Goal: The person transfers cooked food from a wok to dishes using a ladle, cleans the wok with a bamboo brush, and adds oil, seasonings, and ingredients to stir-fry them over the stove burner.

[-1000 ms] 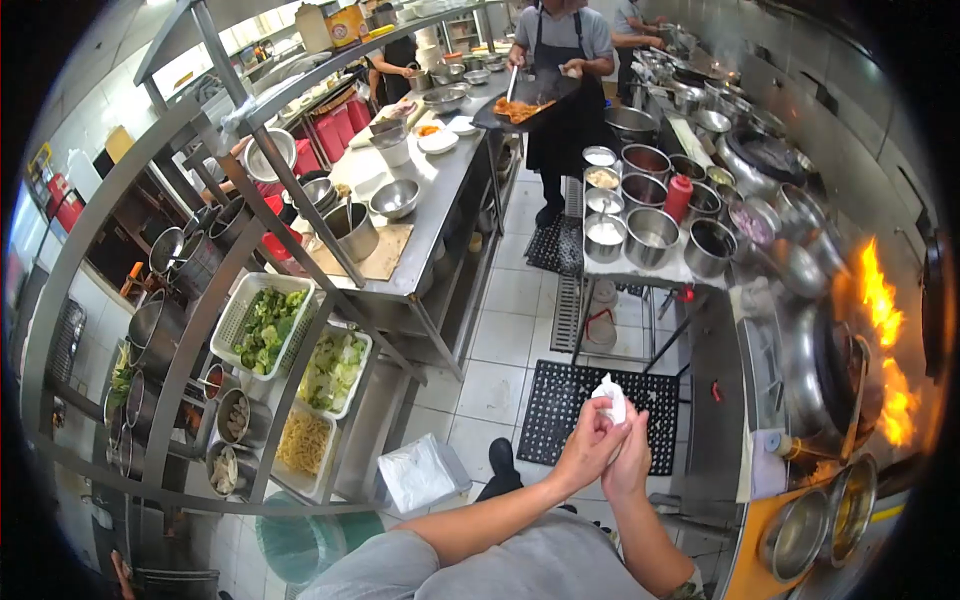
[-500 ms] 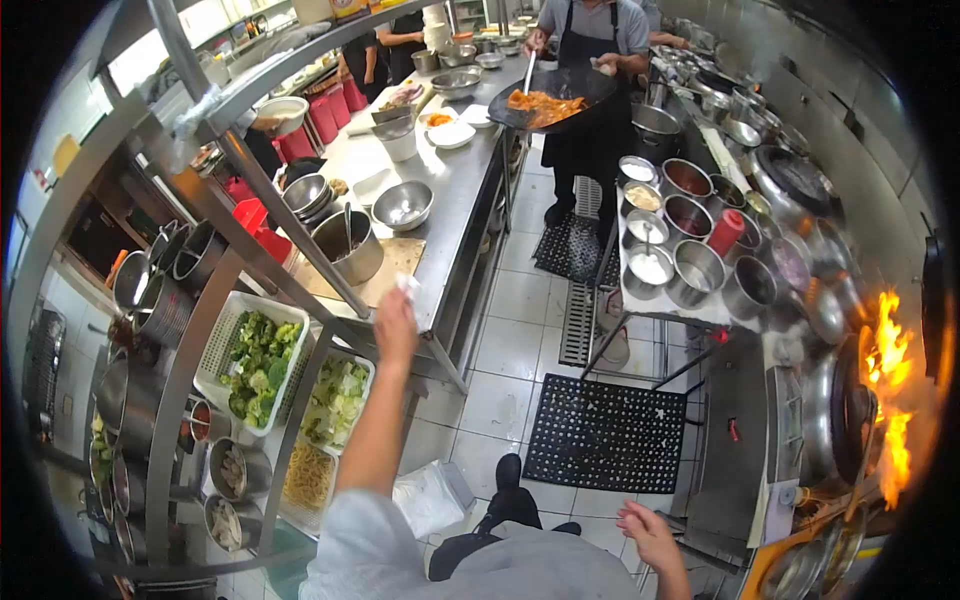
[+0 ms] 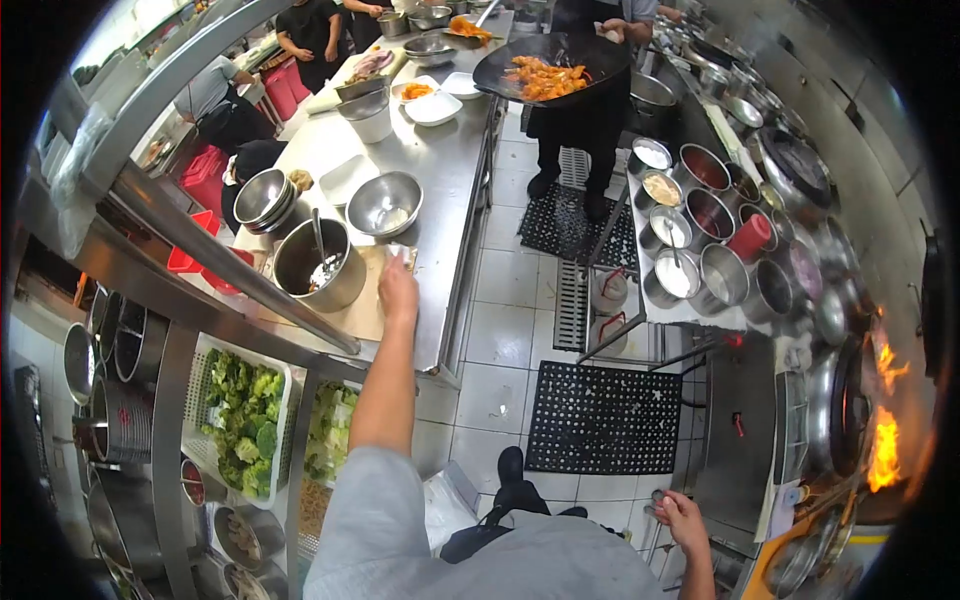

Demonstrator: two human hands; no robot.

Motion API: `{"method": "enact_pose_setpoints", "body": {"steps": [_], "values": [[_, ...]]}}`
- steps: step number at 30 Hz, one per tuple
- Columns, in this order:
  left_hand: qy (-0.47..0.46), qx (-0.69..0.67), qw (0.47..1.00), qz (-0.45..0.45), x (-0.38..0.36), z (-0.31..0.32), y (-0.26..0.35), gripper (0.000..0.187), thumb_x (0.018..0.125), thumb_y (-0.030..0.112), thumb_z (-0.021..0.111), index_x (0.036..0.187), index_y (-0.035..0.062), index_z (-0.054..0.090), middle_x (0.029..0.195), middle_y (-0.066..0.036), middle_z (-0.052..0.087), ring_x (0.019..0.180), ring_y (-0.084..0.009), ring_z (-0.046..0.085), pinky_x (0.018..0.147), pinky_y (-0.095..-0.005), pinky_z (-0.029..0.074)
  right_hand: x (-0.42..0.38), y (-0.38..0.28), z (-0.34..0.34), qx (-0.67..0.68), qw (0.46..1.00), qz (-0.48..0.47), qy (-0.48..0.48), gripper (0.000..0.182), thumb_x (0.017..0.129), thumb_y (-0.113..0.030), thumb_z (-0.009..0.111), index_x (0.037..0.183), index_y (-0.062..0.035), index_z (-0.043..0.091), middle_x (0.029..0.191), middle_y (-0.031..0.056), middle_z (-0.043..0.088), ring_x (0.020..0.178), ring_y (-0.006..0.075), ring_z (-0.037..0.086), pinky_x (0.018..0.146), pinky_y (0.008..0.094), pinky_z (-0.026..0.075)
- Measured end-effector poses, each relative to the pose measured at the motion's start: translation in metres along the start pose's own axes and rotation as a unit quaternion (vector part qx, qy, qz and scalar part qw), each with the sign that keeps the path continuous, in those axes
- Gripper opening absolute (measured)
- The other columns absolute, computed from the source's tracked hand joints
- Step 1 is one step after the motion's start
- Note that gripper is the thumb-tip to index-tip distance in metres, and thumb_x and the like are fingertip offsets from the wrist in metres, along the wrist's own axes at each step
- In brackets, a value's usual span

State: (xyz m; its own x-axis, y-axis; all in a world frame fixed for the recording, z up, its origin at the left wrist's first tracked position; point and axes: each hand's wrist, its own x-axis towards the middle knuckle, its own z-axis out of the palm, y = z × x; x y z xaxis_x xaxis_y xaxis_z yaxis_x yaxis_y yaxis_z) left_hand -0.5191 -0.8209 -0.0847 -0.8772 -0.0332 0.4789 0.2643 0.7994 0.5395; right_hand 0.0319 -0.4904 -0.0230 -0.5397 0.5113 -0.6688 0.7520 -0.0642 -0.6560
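head view: the left hand [image 3: 398,292] is stretched far forward over the near edge of the bench [image 3: 440,180], its grip pinched on a small white crumpled tissue [image 3: 400,254] that pokes out past the fingertips, just above the wooden board [image 3: 350,310]. the tissue lies straight ahead of the hand, along the line of the arm, just beside the big steel pot [image 3: 318,265]; the right hand [image 3: 683,515] hangs low by the hip, well apart, fingers loosely curled on nothing.
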Motion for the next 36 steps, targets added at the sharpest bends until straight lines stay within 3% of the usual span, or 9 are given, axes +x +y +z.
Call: {"method": "enact_pose_setpoints", "body": {"steps": [2, 4, 7, 10, 12, 15, 20, 31, 36], "values": [[-0.184, -0.190, 0.947, -0.185, -0.013, 0.015, 0.026, 0.030, 0.082, -0.003, 0.047, 0.106, 0.0008, 0.063, 0.106, -0.021, 0.064, 0.097, -0.0353, 0.061, 0.085, -0.0417, 0.048, 0.008, 0.016, 0.003, -0.007, 1.000, 0.001, -0.012, 0.042, 0.092, -0.024, 0.055, 0.124, 0.0031, 0.052, 0.106, 0.0128, 0.064, 0.087, 0.0192, 0.064, 0.074, 0.0286, 0.050], [-0.306, -0.146, 0.921, 0.193, -0.063, 0.032, 0.045, 0.029, 0.088, 0.003, 0.043, 0.110, 0.0043, 0.063, 0.111, -0.019, 0.063, 0.107, -0.0337, 0.059, 0.093, -0.0383, 0.046, 0.005, 0.011, 0.009, -0.005, 1.000, 0.012, -0.010, 0.041, 0.093, -0.024, 0.055, 0.124, 0.0031, 0.052, 0.105, 0.0126, 0.064, 0.087, 0.0191, 0.064, 0.073, 0.0285, 0.050], [-0.286, -0.203, 0.890, 0.291, -0.067, 0.014, 0.069, 0.031, 0.086, 0.001, 0.045, 0.112, 0.0068, 0.061, 0.117, -0.017, 0.060, 0.107, -0.0320, 0.059, 0.092, -0.0400, 0.048, 0.003, 0.025, 0.010, 0.001, 1.000, 0.029, -0.004, 0.041, 0.093, -0.024, 0.055, 0.124, 0.0030, 0.052, 0.104, 0.0122, 0.064, 0.087, 0.0190, 0.065, 0.071, 0.0283, 0.050], [-0.196, -0.122, 0.973, 0.019, 0.016, 0.005, 0.045, 0.024, 0.086, 0.002, 0.043, 0.103, 0.0029, 0.060, 0.098, -0.022, 0.062, 0.092, -0.0397, 0.060, 0.082, -0.0465, 0.048, -0.006, 0.036, 0.005, 0.002, 0.999, 0.042, 0.004, 0.041, 0.093, -0.024, 0.054, 0.123, 0.0028, 0.053, 0.103, 0.0117, 0.065, 0.087, 0.0190, 0.065, 0.070, 0.0283, 0.050], [-0.035, -0.049, 0.978, 0.201, 0.019, 0.030, 0.016, 0.024, 0.084, 0.004, 0.044, 0.101, 0.0038, 0.061, 0.095, -0.022, 0.063, 0.091, -0.0393, 0.060, 0.081, -0.0475, 0.049, -0.005, 0.035, 0.006, -0.002, 0.999, 0.045, 0.014, 0.040, 0.093, -0.024, 0.054, 0.123, 0.0027, 0.053, 0.102, 0.0116, 0.065, 0.086, 0.0190, 0.065, 0.070, 0.0284, 0.050], [-0.425, -0.108, 0.885, 0.158, -0.035, 0.016, 0.041, 0.035, 0.082, 0.003, 0.047, 0.108, 0.0139, 0.067, 0.109, -0.018, 0.064, 0.100, -0.0344, 0.061, 0.090, -0.0425, 0.048, 0.001, 0.037, -0.003, 0.002, 0.998, 0.056, 0.012, 0.041, 0.093, -0.024, 0.054, 0.124, 0.0026, 0.052, 0.101, 0.0111, 0.065, 0.086, 0.0193, 0.065, 0.070, 0.0284, 0.050], [-0.218, 0.013, 0.894, 0.390, -0.022, -0.012, 0.051, 0.030, 0.080, 0.003, 0.052, 0.103, 0.0092, 0.069, 0.108, -0.008, 0.066, 0.112, -0.0285, 0.054, 0.094, -0.0392, 0.044, 0.007, 0.059, -0.011, 0.069, 0.993, 0.090, 0.020, 0.043, 0.094, -0.028, 0.055, 0.125, 0.0019, 0.050, 0.101, 0.0124, 0.063, 0.082, 0.0191, 0.065, 0.065, 0.0270, 0.051], [-0.391, -0.007, 0.887, 0.246, -0.126, -0.098, -0.004, 0.027, 0.076, -0.003, 0.054, 0.093, 0.0083, 0.071, 0.078, -0.016, 0.063, 0.077, -0.0334, 0.056, 0.073, -0.0422, 0.046, 0.010, 0.091, -0.050, 0.018, 0.997, 0.053, 0.048, 0.035, 0.094, -0.025, 0.053, 0.120, -0.0016, 0.053, 0.095, 0.0087, 0.065, 0.080, 0.0185, 0.065, 0.065, 0.0302, 0.052], [-0.182, -0.006, 0.979, 0.095, -0.082, -0.135, 0.002, 0.028, 0.079, -0.003, 0.053, 0.102, 0.0059, 0.067, 0.078, -0.017, 0.062, 0.080, -0.0355, 0.057, 0.074, -0.0454, 0.045, -0.019, 0.133, -0.053, 0.098, 0.980, 0.146, 0.096, 0.032, 0.093, -0.030, 0.055, 0.112, -0.0046, 0.055, 0.092, 0.0087, 0.064, 0.076, 0.0198, 0.065, 0.062, 0.0320, 0.051]]}}
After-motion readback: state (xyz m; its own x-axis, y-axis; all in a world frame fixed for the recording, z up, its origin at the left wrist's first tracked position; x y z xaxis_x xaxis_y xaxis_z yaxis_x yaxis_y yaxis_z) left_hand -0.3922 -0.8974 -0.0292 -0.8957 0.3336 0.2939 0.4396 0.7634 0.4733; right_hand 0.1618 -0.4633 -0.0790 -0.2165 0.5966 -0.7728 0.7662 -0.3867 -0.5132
